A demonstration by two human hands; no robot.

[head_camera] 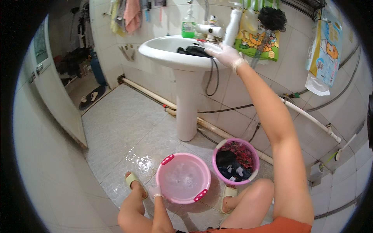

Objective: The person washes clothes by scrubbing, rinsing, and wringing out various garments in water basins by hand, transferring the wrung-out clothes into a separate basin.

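My left hand (155,190), in a thin whitish glove, is at the left rim of a pink plastic basin (184,178) of cloudy water on the floor. Up at the white pedestal sink (163,55), my gloved right hand (225,55) reaches over the right edge of the bowl, beside a black item (195,51) with a hanging loop or strap. Whether its fingers grip anything cannot be told. A small red-handled thing (201,40) lies near the faucet (210,30). Right of the basin stands a pink-purple bucket (214,163) with dark and red patterned clothes (240,154).
A pump bottle of green liquid (188,27) stands on the sink. Pipes (215,127) run along the wall's foot. A black mesh bath sponge (272,19) and a tissue pack (326,52) hang at right. An open door (58,90) is at left.
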